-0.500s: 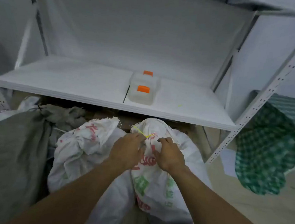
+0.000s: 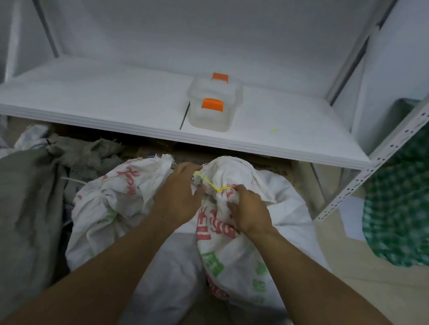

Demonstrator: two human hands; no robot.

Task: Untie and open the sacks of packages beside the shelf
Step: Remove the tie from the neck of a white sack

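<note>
A white woven sack point(image 2: 229, 253) with red and green print stands on the floor below the shelf, its neck bound with a thin yellow tie point(image 2: 210, 183). My left hand point(image 2: 180, 193) pinches the loose end of the yellow tie and holds it taut to the left. My right hand point(image 2: 249, 211) grips the bunched neck of the sack just right of the knot. A second white printed sack point(image 2: 112, 205) leans beside it on the left, with its gathered top up.
A white shelf board point(image 2: 97, 102) runs across above the sacks, carrying a clear plastic box with orange latches point(image 2: 212, 105). A grey sack point(image 2: 12, 210) lies at the left. A perforated white shelf post point(image 2: 378, 159) and a green checked bag point(image 2: 408, 203) stand at the right.
My left hand has drawn the yellow tie out to the left, so the strand is stretched between my two hands. The right hand keeps its hold on the neck.
</note>
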